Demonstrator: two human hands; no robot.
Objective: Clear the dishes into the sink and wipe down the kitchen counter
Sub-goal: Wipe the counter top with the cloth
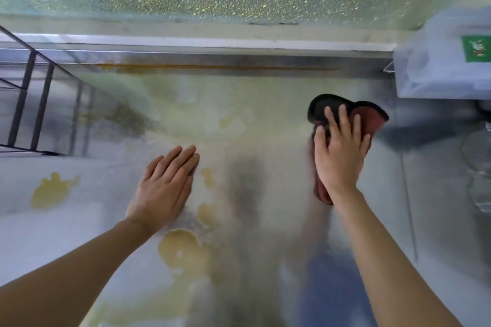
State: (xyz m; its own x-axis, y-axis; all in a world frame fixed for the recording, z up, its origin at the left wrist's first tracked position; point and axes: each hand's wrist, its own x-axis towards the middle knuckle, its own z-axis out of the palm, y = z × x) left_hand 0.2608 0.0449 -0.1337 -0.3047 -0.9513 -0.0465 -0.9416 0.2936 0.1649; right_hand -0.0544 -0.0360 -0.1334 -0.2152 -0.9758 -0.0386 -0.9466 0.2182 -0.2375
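The steel counter fills the view and carries several yellowish spill patches. My right hand presses flat, fingers spread, on a dark red and black cloth right of centre. The cloth sticks out beyond the fingertips and below the wrist. My left hand lies flat on the counter at centre left, fingers straight and together, holding nothing. A larger yellow patch sits just below that hand.
A black wire rack stands at the left edge. A translucent plastic box with a green label sits at the back right. Clear glassware stands at the right edge. A frosted pane runs behind the counter.
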